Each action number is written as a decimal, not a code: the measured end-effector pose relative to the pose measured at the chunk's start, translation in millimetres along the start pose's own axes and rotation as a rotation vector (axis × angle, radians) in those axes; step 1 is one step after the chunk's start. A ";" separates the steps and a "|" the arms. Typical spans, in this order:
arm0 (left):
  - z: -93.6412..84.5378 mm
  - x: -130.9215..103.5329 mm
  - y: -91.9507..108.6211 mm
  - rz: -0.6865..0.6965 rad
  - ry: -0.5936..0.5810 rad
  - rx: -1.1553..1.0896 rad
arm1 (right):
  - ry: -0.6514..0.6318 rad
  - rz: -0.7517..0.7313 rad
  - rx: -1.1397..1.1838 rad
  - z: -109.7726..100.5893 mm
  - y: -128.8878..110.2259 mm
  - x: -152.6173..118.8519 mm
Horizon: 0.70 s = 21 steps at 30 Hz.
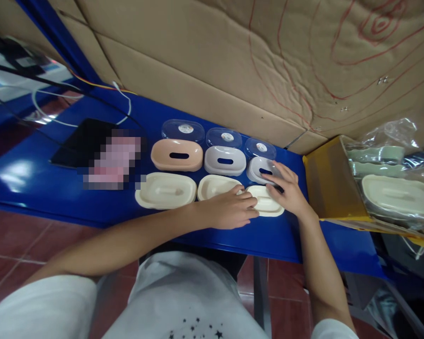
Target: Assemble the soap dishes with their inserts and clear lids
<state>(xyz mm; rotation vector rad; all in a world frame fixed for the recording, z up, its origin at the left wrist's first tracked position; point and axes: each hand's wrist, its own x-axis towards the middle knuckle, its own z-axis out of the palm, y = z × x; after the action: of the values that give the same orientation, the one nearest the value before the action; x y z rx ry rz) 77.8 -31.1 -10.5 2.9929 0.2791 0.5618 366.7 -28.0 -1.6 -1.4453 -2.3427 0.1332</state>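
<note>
My left hand [231, 209] reaches across the table, its fingers bent over the left edge of the right-hand cream soap dish base [270, 207]. It partly covers the middle cream base [212, 185]; another cream base [166, 190] lies further left. My right hand [287, 188] has its fingers apart, the index finger at the front of a pale grey slotted soap dish [256, 172] and the thumb by the right-hand cream base. Another pale grey slotted dish [225, 161] and a peach one [176, 155] stand to its left.
Clear plastic lids [224, 138] with round stickers lie behind the slotted dishes. A cardboard box [327, 183] at the right holds bagged green pieces and a cream base. A dark flat object [79, 146] and a blurred pink item [116, 160] lie left. Cardboard [198, 70] stands behind the blue table.
</note>
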 end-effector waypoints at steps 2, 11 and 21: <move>-4.0 1.0 -0.1 -0.003 -0.031 0.003 | 0.018 0.015 0.006 -0.5 0.0 0.1; -47.2 -48.1 -18.0 -0.347 0.057 0.056 | 0.121 -0.004 -0.024 -0.6 2.8 -2.1; -82.3 -102.6 -67.8 -0.894 -0.014 0.151 | 0.176 -0.054 -0.053 3.6 -0.4 0.5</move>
<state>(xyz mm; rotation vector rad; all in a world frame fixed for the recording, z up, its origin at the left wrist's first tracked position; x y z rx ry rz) -57.4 19.4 22.1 2.5763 1.5786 0.4078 364.9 -27.3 -4.7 -1.3574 -2.2548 -0.0690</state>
